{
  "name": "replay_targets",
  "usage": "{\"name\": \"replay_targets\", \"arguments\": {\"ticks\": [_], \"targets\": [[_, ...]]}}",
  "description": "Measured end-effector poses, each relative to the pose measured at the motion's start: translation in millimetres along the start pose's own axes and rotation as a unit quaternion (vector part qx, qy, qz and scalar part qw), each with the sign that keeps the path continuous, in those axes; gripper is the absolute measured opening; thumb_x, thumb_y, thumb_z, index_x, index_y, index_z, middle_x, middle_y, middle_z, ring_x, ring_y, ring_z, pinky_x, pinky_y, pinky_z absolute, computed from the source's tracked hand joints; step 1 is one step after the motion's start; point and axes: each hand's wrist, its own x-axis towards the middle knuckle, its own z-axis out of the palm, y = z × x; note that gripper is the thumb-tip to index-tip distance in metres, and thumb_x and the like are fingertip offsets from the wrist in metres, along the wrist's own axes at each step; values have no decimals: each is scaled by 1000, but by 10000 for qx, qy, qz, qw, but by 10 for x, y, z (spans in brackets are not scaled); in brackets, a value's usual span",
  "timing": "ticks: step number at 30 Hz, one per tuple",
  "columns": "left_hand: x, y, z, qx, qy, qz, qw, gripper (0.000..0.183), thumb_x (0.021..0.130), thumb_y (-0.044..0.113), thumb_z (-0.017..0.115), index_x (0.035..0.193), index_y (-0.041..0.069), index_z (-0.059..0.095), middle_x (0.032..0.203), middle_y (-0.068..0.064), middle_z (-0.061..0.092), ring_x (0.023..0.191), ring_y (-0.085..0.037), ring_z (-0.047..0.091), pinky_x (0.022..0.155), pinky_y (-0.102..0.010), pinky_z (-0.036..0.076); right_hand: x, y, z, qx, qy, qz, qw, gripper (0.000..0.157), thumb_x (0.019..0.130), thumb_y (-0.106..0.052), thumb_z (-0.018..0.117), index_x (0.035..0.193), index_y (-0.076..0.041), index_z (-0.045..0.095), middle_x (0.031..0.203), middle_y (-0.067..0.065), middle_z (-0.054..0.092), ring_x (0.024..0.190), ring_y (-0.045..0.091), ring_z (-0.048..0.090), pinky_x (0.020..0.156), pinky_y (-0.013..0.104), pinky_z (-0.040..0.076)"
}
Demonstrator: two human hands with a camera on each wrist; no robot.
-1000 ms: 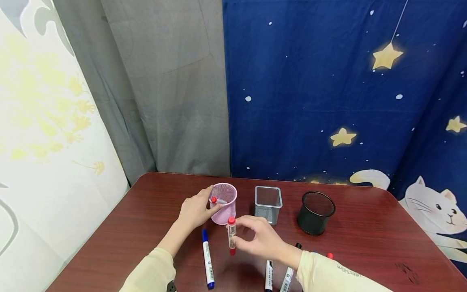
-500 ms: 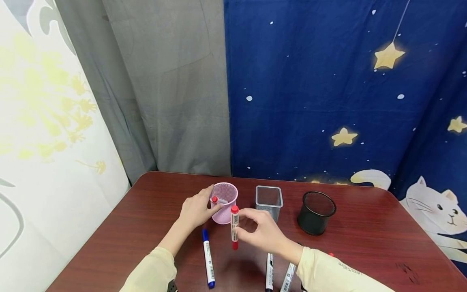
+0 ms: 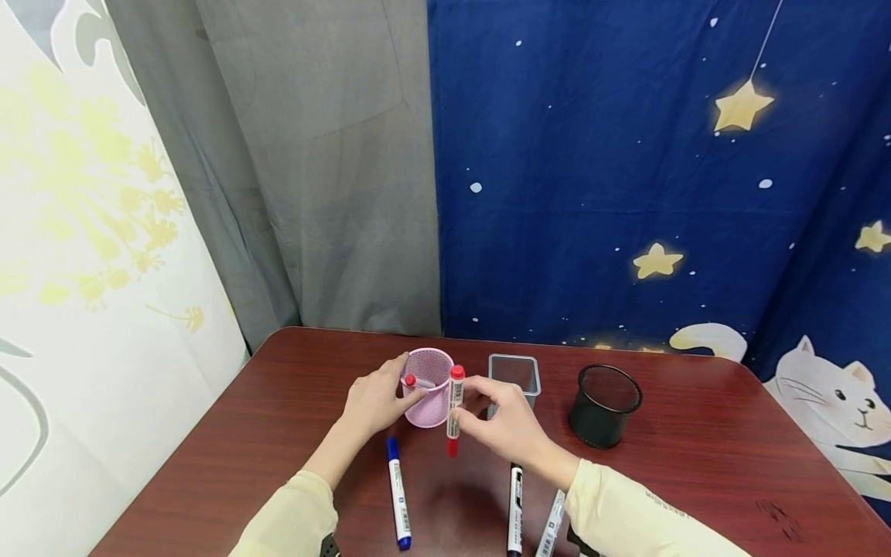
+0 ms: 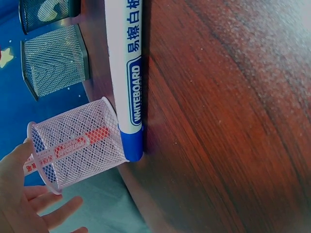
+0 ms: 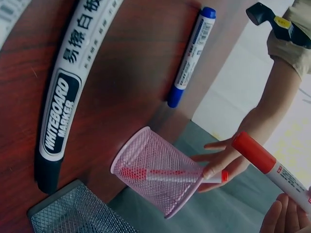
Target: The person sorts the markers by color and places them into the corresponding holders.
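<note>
My left hand (image 3: 376, 398) holds the pink mesh pen cup (image 3: 433, 408) at its rim, thumb on the near side. A red-capped marker (image 4: 73, 147) leans inside that cup, showing through the mesh in the left wrist view. Between the thumb and fingers of my right hand (image 3: 511, 424), another red whiteboard marker (image 3: 455, 398) is pinched, nearly upright with its bright red end up. This marker overlaps the cup's right edge in the head view. In the right wrist view its red end (image 5: 253, 151) appears beside the left hand, apart from the cup.
A blue whiteboard marker (image 3: 397, 495) lies in front of the pink cup. Nearer my right forearm lie a black marker (image 3: 515, 510) and another white-bodied marker (image 3: 551, 526). Behind the right hand stands a grey square mesh holder (image 3: 513, 357), with a black round mesh cup (image 3: 600, 422) farther right.
My right hand has carried the red marker up and slightly right, from before the cup to beside its right edge. The left hand stays at the cup.
</note>
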Motion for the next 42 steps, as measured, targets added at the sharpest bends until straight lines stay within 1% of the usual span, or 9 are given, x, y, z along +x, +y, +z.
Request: {"name": "replay_targets", "arguments": {"ticks": [3,10,13,20,25,28,32,39,42], "targets": [[4,-5,4,36,21,25,10000,70,78,47,65,130,3,47,119,-16,56,98,-33,59,77,-50,46,35,-45,-31,35,92,131,9999,21,72,8,66,92,4,64,78,10,65,64,11,59,58,30,51],[-5,6,-3,-23,69,38,10000,69,78,46,66,130,3,48,119,-15,56,96,-32,60,76,-49,47,43,307,-19,-51,286,253,9993,24,75,-1,69,98,-4,65,81,1,66,65,8,59,60,28,51],[-10,9,-8,-34,76,36,10000,70,78,46,66,130,3,47,119,-15,56,95,-33,60,76,-49,47,77,269,-40,-57,386,331,9987,23,74,1,69,97,-2,65,79,3,66,64,10,60,60,26,51],[-9,9,-12,-30,62,33,10000,70,78,47,65,130,3,47,119,-14,57,94,-32,61,76,-49,47,176,-56,-125,-73,584,482,9971,20,74,7,66,94,6,65,78,11,66,64,12,60,59,27,51],[-11,11,-15,-38,101,65,9999,70,78,47,66,129,3,48,118,-14,57,94,-32,61,76,-49,47,236,-88,-152,-201,690,599,9956,20,74,6,66,95,6,65,78,13,67,62,16,61,58,28,51],[-10,12,-15,-51,94,60,9999,70,78,47,66,130,3,48,119,-14,57,95,-33,60,76,-49,47,250,40,-140,-209,736,708,9946,21,75,4,67,96,4,66,79,11,67,62,18,61,58,28,51],[-8,6,-8,-27,111,74,9999,70,78,47,66,129,3,48,119,-15,57,94,-33,61,75,-49,47,249,239,-118,-213,760,797,9937,22,76,0,68,98,0,67,80,7,68,61,17,62,58,26,50],[5,-8,12,-23,137,78,9999,69,78,47,66,128,3,48,118,-14,57,94,-33,61,75,-49,47,293,332,-128,-258,847,702,9936,21,76,-6,68,97,-6,69,77,0,67,62,12,61,58,26,50],[6,-11,15,-12,141,85,9999,68,78,47,66,128,3,49,118,-14,57,93,-32,61,74,-48,48,317,347,-133,-276,843,712,9935,20,77,-7,67,97,-6,69,77,-1,67,64,11,61,58,25,50]]}}
